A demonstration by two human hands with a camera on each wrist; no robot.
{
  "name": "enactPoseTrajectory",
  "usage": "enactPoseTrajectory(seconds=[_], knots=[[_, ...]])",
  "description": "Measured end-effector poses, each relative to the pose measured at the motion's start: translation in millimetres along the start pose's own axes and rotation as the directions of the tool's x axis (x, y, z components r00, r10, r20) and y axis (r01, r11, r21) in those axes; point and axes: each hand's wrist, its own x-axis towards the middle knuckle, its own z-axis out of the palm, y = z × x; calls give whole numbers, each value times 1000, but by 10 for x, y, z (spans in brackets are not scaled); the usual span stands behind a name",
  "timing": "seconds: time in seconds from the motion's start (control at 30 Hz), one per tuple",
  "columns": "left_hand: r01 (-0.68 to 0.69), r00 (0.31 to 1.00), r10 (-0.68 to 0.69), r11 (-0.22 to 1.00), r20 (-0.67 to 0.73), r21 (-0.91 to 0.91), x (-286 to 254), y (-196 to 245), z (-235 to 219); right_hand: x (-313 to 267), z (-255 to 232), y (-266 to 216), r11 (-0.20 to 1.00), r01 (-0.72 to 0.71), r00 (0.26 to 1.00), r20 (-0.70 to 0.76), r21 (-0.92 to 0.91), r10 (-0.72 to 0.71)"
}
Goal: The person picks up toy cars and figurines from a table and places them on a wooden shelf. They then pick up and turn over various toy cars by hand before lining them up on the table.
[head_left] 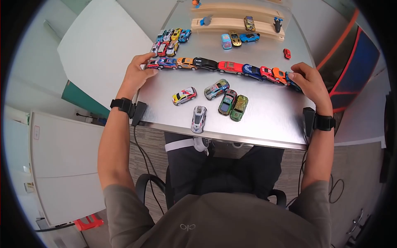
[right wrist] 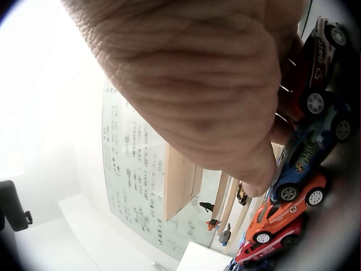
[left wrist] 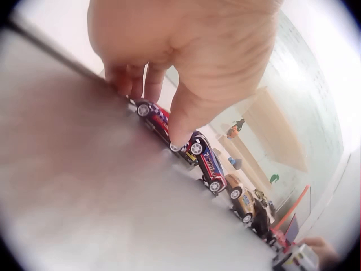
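A curved row of toy cars runs across the metal table (head_left: 165, 111), nose to tail. My left hand (head_left: 136, 74) is at its left end, thumb and fingers on either side of a red-and-blue toy car (left wrist: 158, 119). Behind it come a blue-and-red car (head_left: 167, 63), an orange one (head_left: 187, 63), a black one (head_left: 205, 63) and a red one (head_left: 230, 67). At the right end my right hand (head_left: 312, 82) holds a blue toy car (right wrist: 310, 149), thumb on its near side. A dark red and white car (right wrist: 316, 68) sits beyond it, partly behind the fingers.
Loose toy cars lie nearer the front edge, among them a silver one (head_left: 199, 119) and a green one (head_left: 239, 108). More cars are grouped at the back left. Wooden shelves (head_left: 231, 24) stand at the back. A small red car (head_left: 287, 53) is at the right.
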Motion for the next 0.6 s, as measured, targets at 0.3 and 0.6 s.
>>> enactPoseTrajectory(seconds=[0.3, 0.6], knots=[[44, 996, -34, 992, 82, -121, 70, -16, -12, -7, -17, -52, 999, -40, 999, 36, 26, 39], [-64, 997, 66, 997, 37, -53, 52, -29, 91, -16, -20, -91, 998, -47, 998, 44, 30, 46]])
